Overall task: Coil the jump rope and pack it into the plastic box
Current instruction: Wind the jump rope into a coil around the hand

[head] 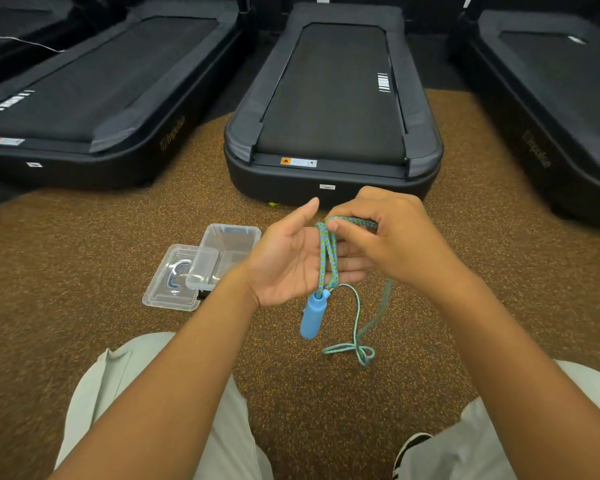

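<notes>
My left hand [293, 258] is held palm up with straight fingers, and loops of the blue-green jump rope [328, 258] hang over them. My right hand [385, 240] pinches the rope at the top of the loops. Two blue handles [311, 317] dangle together below the left palm. More rope trails down from the right hand to a loose tangle [357, 351] on the floor. The clear plastic box [231, 242] stands open on the floor left of my hands, leaning partly on its lid [168, 282].
Three black treadmills stand ahead; the middle one [333, 109] ends just beyond my hands. The floor is brown speckled carpet [84, 254]. My knees in light trousers [125, 393] frame the bottom, with a shoe [409, 448] at lower right.
</notes>
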{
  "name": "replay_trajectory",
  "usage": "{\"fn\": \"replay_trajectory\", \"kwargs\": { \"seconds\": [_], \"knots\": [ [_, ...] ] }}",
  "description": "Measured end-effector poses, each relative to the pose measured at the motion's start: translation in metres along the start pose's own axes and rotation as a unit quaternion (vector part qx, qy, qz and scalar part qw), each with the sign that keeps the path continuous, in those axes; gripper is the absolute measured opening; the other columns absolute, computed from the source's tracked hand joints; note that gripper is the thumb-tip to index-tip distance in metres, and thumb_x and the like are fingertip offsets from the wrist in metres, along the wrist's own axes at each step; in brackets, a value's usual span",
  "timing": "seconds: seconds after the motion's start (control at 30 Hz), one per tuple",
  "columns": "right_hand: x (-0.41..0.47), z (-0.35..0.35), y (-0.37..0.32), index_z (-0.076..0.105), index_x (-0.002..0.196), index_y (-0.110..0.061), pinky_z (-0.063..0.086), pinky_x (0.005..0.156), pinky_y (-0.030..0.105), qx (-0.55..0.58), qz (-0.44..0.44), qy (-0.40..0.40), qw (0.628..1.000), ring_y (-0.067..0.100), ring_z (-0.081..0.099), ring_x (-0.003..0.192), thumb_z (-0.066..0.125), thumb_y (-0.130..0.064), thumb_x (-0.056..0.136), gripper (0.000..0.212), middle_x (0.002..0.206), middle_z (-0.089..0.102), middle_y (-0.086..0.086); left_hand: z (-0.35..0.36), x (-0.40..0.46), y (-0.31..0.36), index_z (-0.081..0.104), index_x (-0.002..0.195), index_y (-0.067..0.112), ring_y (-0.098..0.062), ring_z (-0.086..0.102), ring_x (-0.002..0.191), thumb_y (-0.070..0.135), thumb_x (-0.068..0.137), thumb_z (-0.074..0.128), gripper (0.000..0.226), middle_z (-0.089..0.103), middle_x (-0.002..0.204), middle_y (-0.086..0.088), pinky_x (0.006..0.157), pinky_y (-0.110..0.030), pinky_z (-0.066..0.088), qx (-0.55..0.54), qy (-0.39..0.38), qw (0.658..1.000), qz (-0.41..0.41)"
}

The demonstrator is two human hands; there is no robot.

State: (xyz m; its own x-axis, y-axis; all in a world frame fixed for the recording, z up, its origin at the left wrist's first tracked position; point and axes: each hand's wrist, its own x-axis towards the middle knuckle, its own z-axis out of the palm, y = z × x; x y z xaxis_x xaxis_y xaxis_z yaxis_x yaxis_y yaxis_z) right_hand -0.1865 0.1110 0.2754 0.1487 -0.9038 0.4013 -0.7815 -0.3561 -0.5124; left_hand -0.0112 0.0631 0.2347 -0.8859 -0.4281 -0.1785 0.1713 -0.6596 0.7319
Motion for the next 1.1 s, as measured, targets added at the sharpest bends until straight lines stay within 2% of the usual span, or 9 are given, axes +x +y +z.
{"fn": "replay_trajectory", "kwargs": {
  "seconds": [0.17,0.27,0.4,0.5,0.6,0.8,0.93,1.03,1.1],
  "knots": [
    [-0.001,-0.002,0.003,0.081,0.097,-0.032,0.049,0.075,0.027,0.032,0.023,-0.009,0.999,0.005,0.064,0.08,0.076,-0.032,0.088,0.01,0.083,0.066,-0.01,-0.001,0.0,-0.001,0.046,0.145,-0.006,-0.046,0.045,0.139,0.047,0.104,0.032,0.068,0.048,0.145,-0.033,0.12,-0.056,0.029,0.049,-0.014,0.999,-0.014],
    [-0.001,-0.002,0.005,0.081,0.094,-0.032,0.045,0.077,0.016,0.09,0.068,-0.028,0.993,0.0,0.065,0.081,0.079,-0.027,0.086,0.01,0.084,0.069,-0.014,-0.001,-0.001,0.0,0.046,0.145,-0.005,-0.044,0.046,0.139,0.04,0.103,0.039,0.063,0.047,0.147,-0.033,0.12,-0.055,0.03,0.052,-0.019,0.998,-0.016],
    [-0.001,-0.005,0.012,0.082,0.094,-0.029,0.056,0.082,0.028,0.173,0.115,-0.044,0.977,0.007,0.072,0.084,0.078,-0.025,0.087,0.008,0.086,0.079,-0.008,0.001,-0.003,0.0,0.05,0.143,-0.001,-0.039,0.05,0.138,0.038,0.1,0.043,0.058,0.053,0.146,-0.026,0.117,-0.05,0.037,0.054,-0.033,0.998,-0.029],
    [-0.001,-0.006,0.015,0.082,0.095,-0.021,0.054,0.074,0.023,0.232,0.124,-0.054,0.963,0.005,0.066,0.075,0.079,-0.017,0.087,0.009,0.084,0.079,0.002,0.003,-0.004,-0.001,0.046,0.144,-0.003,-0.037,0.051,0.137,0.029,0.104,0.037,0.052,0.051,0.148,-0.025,0.115,-0.046,0.041,0.072,-0.038,0.996,-0.036],
    [-0.002,-0.004,0.017,0.08,0.098,-0.011,0.053,0.073,0.02,0.29,0.134,-0.055,0.946,0.007,0.065,0.077,0.079,-0.009,0.087,0.012,0.087,0.079,0.009,0.003,-0.005,-0.002,0.048,0.143,-0.004,-0.037,0.053,0.135,0.024,0.105,0.035,0.049,0.053,0.145,-0.026,0.115,-0.047,0.041,0.068,-0.052,0.995,-0.045],
    [-0.009,0.004,0.029,0.078,0.1,-0.013,0.052,0.07,0.023,0.38,0.198,-0.045,0.903,0.016,0.063,0.08,0.075,-0.011,0.089,0.011,0.089,0.075,0.011,0.001,-0.007,0.0,0.051,0.14,-0.006,-0.036,0.055,0.133,0.025,0.103,0.037,0.05,0.058,0.14,-0.025,0.116,-0.047,0.04,0.024,-0.087,0.995,-0.044],
    [-0.015,0.02,0.037,0.078,0.097,-0.014,0.057,0.077,0.024,0.381,0.225,-0.028,0.897,0.011,0.069,0.084,0.068,-0.006,0.094,0.013,0.089,0.078,0.001,-0.001,-0.007,0.002,0.051,0.141,-0.005,-0.035,0.055,0.133,0.026,0.104,0.037,0.05,0.058,0.141,-0.023,0.117,-0.049,0.037,0.013,-0.082,0.996,-0.025],
    [-0.023,0.035,0.039,0.077,0.098,-0.016,0.061,0.077,0.033,0.334,0.226,-0.055,0.913,0.012,0.072,0.084,0.056,0.007,0.095,0.031,0.091,0.078,0.0,-0.002,-0.006,0.003,0.049,0.142,-0.005,-0.035,0.055,0.133,0.028,0.104,0.036,0.052,0.056,0.143,-0.023,0.118,-0.049,0.035,0.014,-0.073,0.997,-0.013],
    [-0.028,0.04,0.036,0.076,0.1,-0.023,0.061,0.074,0.027,0.31,0.215,-0.076,0.923,0.005,0.074,0.084,0.051,0.009,0.097,0.041,0.093,0.078,-0.003,-0.003,-0.005,0.004,0.043,0.146,-0.006,-0.036,0.051,0.137,0.031,0.104,0.033,0.057,0.049,0.149,-0.025,0.119,-0.05,0.033,0.017,-0.072,0.997,-0.008]
  ]
}}
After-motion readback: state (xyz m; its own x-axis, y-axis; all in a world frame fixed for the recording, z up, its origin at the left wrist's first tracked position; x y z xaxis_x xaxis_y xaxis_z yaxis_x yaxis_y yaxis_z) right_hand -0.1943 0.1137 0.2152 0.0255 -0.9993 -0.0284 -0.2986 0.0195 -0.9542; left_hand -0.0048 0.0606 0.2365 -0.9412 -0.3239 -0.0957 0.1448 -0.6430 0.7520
